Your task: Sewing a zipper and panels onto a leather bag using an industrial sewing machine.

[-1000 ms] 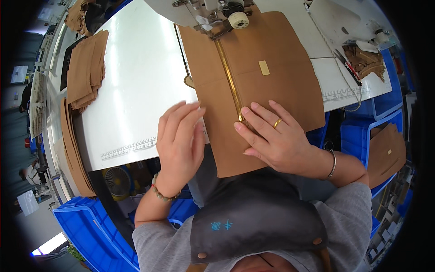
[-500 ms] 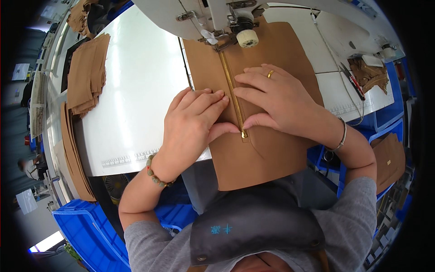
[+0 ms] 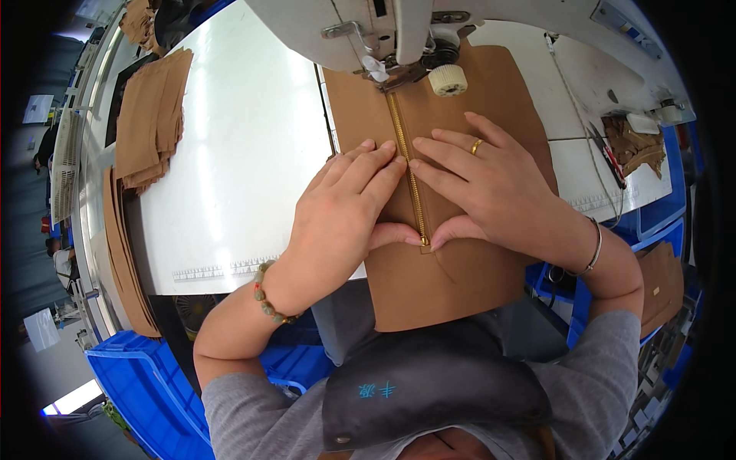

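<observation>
A brown leather-like panel [image 3: 445, 295] lies under the sewing machine head [image 3: 360, 38]. A gold-toothed zipper [image 3: 412, 184] runs down its middle from the presser foot [image 3: 399, 79] toward me. My left hand [image 3: 345, 207] rests flat on the panel left of the zipper, fingertips beside the teeth. On the other side, my right hand [image 3: 483, 188] lies with its fingers spread, a gold ring on one. Both thumbs reach in to the zipper's near end, close to the small gold slider [image 3: 424, 241]. Neither hand grips anything that I can see.
Stacked brown pieces [image 3: 153, 119] lie on the white table [image 3: 230, 176] at left, with longer panels [image 3: 123, 253] hanging by its edge. Scissors [image 3: 609, 157] and brown scraps [image 3: 635, 146] are at right. Blue bins [image 3: 149, 391] stand below.
The whole view has shifted slightly, so the machine and panel appear lower and further right. My right fingers are spread wider. Both hands remain along the zipper.
</observation>
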A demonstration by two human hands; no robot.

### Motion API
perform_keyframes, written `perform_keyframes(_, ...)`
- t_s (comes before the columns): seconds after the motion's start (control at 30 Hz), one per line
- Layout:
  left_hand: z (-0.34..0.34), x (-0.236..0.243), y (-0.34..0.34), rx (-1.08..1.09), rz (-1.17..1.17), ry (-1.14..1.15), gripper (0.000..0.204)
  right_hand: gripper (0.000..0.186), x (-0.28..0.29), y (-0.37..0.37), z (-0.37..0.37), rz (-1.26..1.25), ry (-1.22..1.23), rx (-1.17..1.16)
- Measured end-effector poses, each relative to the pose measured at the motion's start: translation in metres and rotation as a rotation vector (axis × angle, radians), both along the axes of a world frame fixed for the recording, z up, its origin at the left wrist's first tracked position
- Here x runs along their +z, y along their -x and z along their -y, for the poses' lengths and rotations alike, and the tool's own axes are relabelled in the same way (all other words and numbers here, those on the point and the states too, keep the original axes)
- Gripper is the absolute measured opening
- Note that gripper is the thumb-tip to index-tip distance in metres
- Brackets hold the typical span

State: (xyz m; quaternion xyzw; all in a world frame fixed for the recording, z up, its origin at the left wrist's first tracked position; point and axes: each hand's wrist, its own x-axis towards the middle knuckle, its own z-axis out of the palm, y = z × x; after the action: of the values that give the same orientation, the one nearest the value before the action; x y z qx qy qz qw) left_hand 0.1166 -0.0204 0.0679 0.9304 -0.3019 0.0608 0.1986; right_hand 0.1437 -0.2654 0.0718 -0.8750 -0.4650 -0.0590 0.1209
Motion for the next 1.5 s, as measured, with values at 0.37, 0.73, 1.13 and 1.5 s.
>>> perform_keyframes(0.37,-0.002,-0.002,-0.019,0.004,0.08,-0.055,0.08,0.088,-0.009,-0.016,-0.001,0.106,0.02,-0.02)
perform_keyframes(0.73,-0.008,-0.004,-0.056,0.026,0.086,-0.035,0.078,0.082,-0.016,-0.047,-0.01,0.12,-0.04,-0.063)
perform_keyframes(1.13,-0.008,-0.015,-0.055,0.03,0.175,0.08,0.072,0.077,-0.023,-0.052,-0.009,0.161,-0.134,-0.059)
perform_keyframes(1.5,-0.01,-0.016,-0.063,0.005,0.154,0.103,0.074,0.08,-0.023,-0.055,-0.01,0.179,-0.149,-0.038)
